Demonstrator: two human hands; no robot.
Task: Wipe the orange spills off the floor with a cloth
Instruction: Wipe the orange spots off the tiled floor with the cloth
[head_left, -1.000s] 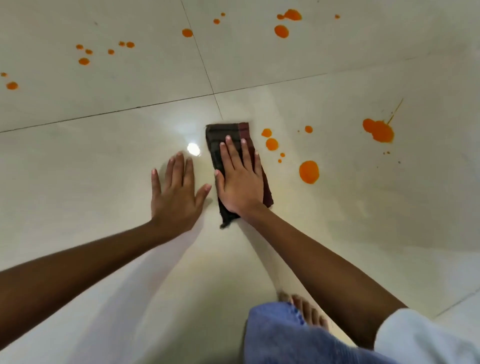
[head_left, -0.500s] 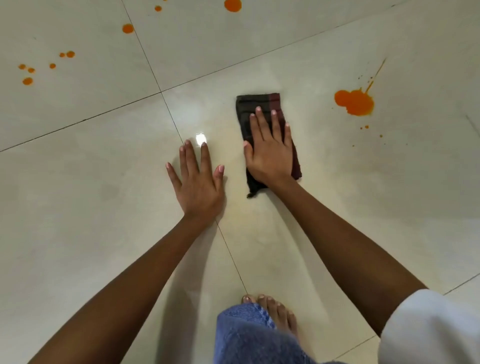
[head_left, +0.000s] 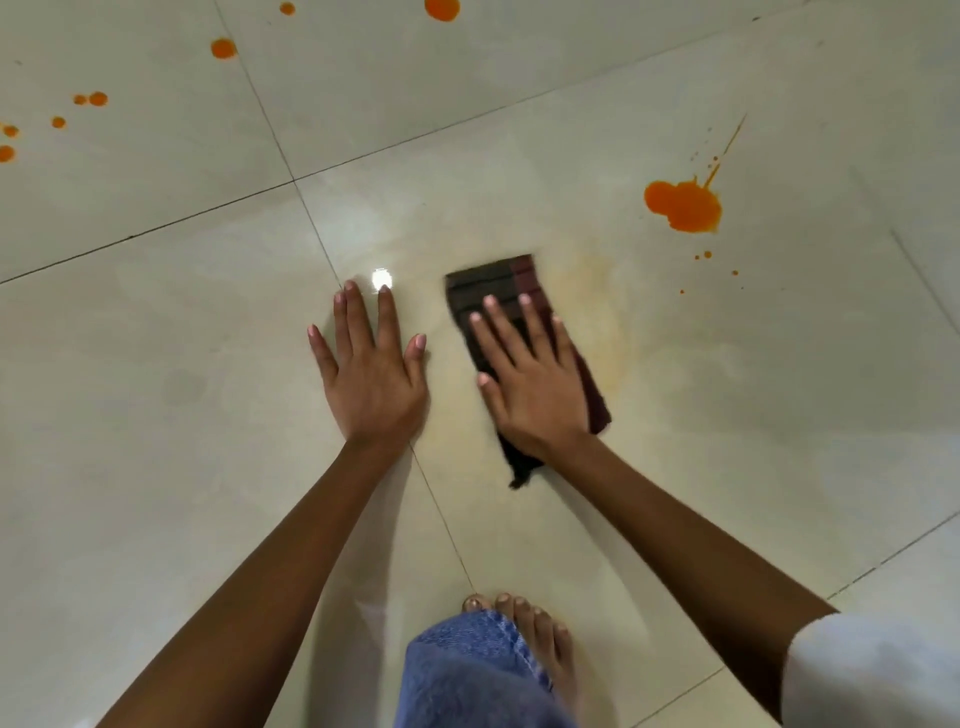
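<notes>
Drawn back toward the person's feet, the cloth (head_left: 485, 280) lies mid-floor (head_left: 156, 467) under the right hand (head_left: 535, 387), fingers straight and spread, pressing it flat. The left hand (head_left: 371, 379) braces open beside it. Mid-wipe, I judge; next comes a push out to the large orange spill (head_left: 683, 205), far right.

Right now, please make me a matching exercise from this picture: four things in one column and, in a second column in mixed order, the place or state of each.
Column one:
1. left hand
2. right hand
3. large orange spill
4. bare foot

Column two:
a. pressed flat on the dark cloth
b. at the bottom edge, beside the blue denim leg
c. flat on the tile, one fingertip next to the light reflection
d. at the upper right, apart from the cloth

Pairs: 1-c, 2-a, 3-d, 4-b
</notes>
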